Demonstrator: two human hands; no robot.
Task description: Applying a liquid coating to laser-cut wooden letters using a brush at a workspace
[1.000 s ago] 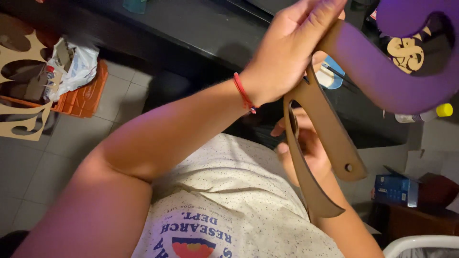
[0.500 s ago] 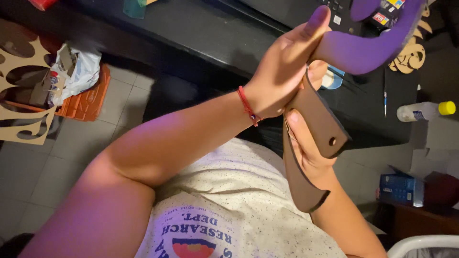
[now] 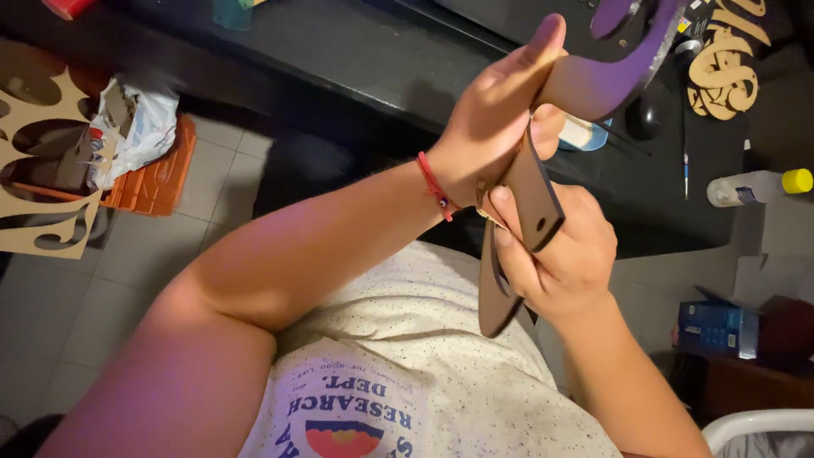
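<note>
A flat wooden cutout with a purple-painted curved top (image 3: 606, 76) and a bare brown lower part (image 3: 517, 220) is held upright in front of my chest. My left hand (image 3: 500, 110), with a red string on the wrist, wraps the piece where the purple meets the brown. Below it my right hand (image 3: 568, 254) grips the brown part, fingers curled around its edge. A small hole shows in the brown part near my right thumb.
A dark table (image 3: 356, 51) lies ahead with gold cutout lettering (image 3: 721, 68), a bottle with a yellow cap (image 3: 759, 185) and a small white-blue pot (image 3: 581, 134). Left on the tiled floor are an orange crate (image 3: 153, 178), a plastic bag (image 3: 136, 127) and brown cutout boards (image 3: 34, 178). A blue box (image 3: 712, 326) sits at right.
The cutout has turned and swung up and right, so its purple loop is mostly out of view at the top. Both hands kept hold and shifted slightly up the piece.
</note>
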